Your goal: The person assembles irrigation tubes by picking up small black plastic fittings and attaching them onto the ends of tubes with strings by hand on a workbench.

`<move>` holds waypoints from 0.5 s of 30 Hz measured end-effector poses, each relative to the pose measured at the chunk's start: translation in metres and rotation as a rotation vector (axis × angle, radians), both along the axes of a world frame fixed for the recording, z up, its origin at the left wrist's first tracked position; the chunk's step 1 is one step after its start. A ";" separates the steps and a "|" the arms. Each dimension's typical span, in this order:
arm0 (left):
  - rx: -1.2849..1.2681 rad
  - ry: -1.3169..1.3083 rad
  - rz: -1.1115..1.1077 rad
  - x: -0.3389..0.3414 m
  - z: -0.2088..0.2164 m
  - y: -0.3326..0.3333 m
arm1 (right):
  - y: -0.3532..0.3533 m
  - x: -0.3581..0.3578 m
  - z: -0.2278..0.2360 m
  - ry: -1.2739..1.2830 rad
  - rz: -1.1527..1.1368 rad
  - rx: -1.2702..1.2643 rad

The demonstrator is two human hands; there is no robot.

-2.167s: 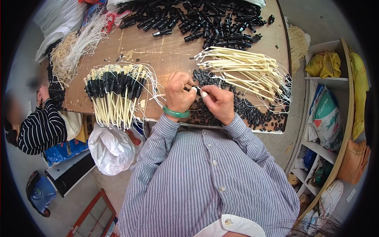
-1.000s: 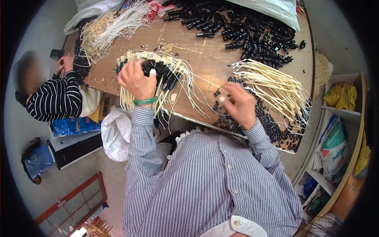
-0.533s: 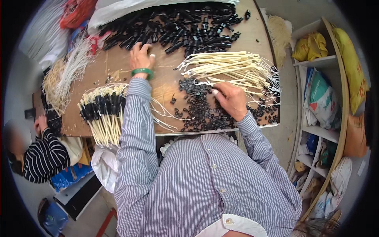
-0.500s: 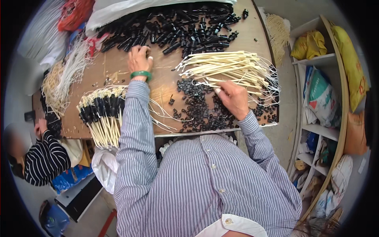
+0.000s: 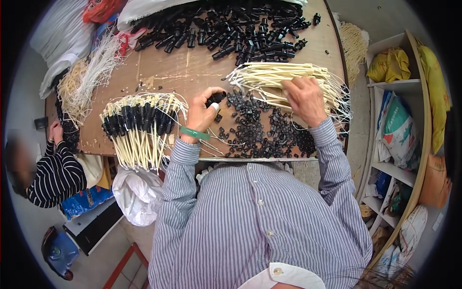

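My left hand (image 5: pixel 201 111), with a green bangle at its wrist, is closed round a black plastic fitting (image 5: pixel 217 98) with a ribbed, hollow look. My right hand (image 5: pixel 307 100) lies over the bundle of cream sleeved wires (image 5: pixel 269 77) with its fingers curled together; whatever is pinched at the fingertips is hidden. Between both hands spreads a heap of small black plastic pieces (image 5: pixel 250 120). Left of my left hand lies a row of cream sleeved wires with black fittings on them (image 5: pixel 139 118), their lower ends over the table's near edge.
A large pile of black fittings (image 5: pixel 231 36) covers the far side of the brown table (image 5: pixel 168 67). Loose white wires (image 5: pixel 98 62) lie at the left. Bags fill a shelf (image 5: pixel 397 82) on the right. Another person in a striped sleeve (image 5: pixel 60 178) sits at the left.
My left hand has come back toward me from the far pile, now with a black fitting in it. My right hand has moved away from me, off the small pieces onto the sleeved wires.
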State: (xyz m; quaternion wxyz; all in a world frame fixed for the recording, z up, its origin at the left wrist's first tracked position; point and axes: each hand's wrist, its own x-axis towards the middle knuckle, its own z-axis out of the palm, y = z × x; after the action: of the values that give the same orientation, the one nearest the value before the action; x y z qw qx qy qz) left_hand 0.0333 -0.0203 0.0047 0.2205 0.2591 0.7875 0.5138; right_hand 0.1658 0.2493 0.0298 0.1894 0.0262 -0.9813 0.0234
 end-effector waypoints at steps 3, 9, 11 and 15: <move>0.051 -0.025 0.047 0.003 -0.006 -0.004 | -0.029 0.011 0.004 -0.067 0.015 -0.336; 0.026 0.052 -0.012 -0.003 -0.013 -0.015 | -0.053 0.026 0.005 -0.049 0.122 -0.442; -0.018 0.175 -0.145 -0.001 -0.006 -0.012 | -0.064 0.027 0.006 -0.126 0.137 -0.315; -0.154 0.685 -0.432 0.036 0.026 0.014 | -0.103 0.013 -0.010 -0.011 -0.053 -0.400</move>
State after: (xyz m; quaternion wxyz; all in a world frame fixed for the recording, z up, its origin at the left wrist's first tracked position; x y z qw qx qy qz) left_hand 0.0697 -0.0065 0.0303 0.0674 0.5574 0.7790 0.2791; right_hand 0.1789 0.1468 0.0197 0.1861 -0.0377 -0.9584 0.2131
